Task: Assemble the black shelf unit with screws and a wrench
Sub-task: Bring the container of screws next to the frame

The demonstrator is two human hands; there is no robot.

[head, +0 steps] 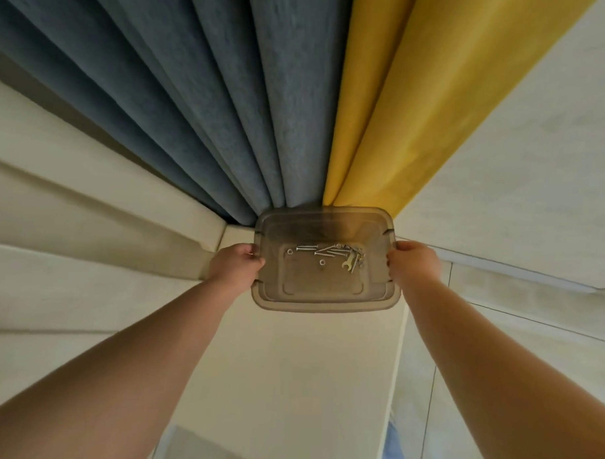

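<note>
A clear grey plastic bin (323, 295) is held out in front of me at arm's length above a pale floor. My left hand (236, 263) grips its left rim and my right hand (413, 262) grips its right rim. On the bin's bottom lie several silver screws (322, 252), a loose nut (322, 262) and a small silver wrench (349, 263). No part of the black shelf unit is in view.
Blue-grey curtains (209, 99) and a yellow curtain (418, 106) hang beyond the bin. Cream wall panels (72, 200) run along the left and a pale wall (536, 169) stands on the right. Light tiles (289, 383) cover the floor below.
</note>
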